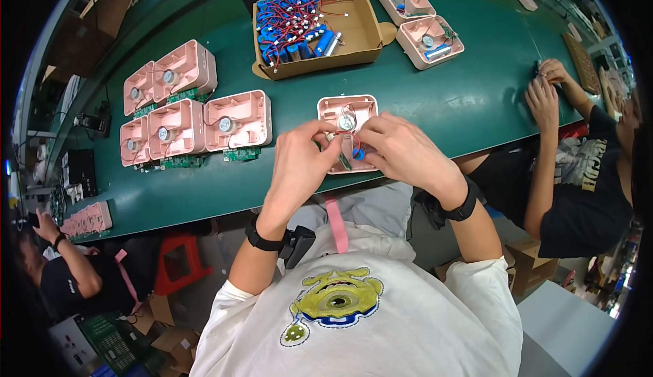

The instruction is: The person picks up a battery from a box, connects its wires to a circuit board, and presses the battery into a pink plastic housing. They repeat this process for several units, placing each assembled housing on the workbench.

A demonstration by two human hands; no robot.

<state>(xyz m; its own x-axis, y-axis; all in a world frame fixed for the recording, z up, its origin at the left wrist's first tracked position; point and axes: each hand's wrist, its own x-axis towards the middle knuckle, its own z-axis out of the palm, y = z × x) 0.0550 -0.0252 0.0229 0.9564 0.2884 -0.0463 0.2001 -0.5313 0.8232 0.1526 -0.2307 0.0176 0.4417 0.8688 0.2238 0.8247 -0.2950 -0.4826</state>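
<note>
A pink plastic housing (328, 107) lies in front of me at the table's near edge, with a round silver speaker (347, 121) inside. Both hands work over it. My left hand (305, 162) is closed in a pinch on a small white wire connector (332, 135) at the housing's left side. Opposite it, my right hand (401, 147) pinches thin red wires (347, 133) that run between the two hands. Below the fingers, the blue end of a battery (358, 153) shows, partly hidden by my right hand. A narrow green circuit board (345, 162) stands tilted beside it.
An open cardboard box (367, 30) of blue batteries with red leads stands beyond the housing. Several pink housings (238, 120) with green boards sit at left, and two more (430, 40) at far right. A co-worker's hands (544, 94) are at right; another person sits at lower left.
</note>
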